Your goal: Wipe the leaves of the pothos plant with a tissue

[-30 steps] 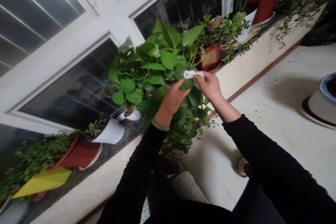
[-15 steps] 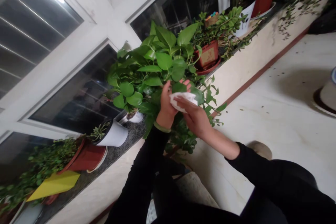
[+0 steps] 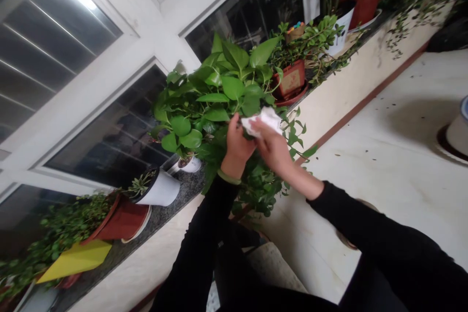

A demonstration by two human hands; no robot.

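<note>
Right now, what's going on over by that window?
A person is at a bushy green plant by the window. The right hand holds a crumpled white cloth; the left hand is cupped at its edge. Whatever lies under the cloth is hidden. Other potted plants stand along the sill.

1. No txt, brand, no. or sign is legible anywhere in view.
2. Approx. 2 o'clock, farther from ctr.: white pot (image 3: 339, 36) bears dark marks (image 3: 342, 32) on its side; too sm. and blurred to tell if lettering or pattern.
3. Approx. 2 o'clock, nearer ctr.: red pot (image 3: 300, 72) w/ tan panel (image 3: 291, 81) on its front; blotchy reddish marks there, can't tell if txt or decor.
4. Approx. 6 o'clock, lower ctr.: sm. pale mark (image 3: 220, 243) on the person's black clothing (image 3: 234, 273), unreadable at this res.
</note>
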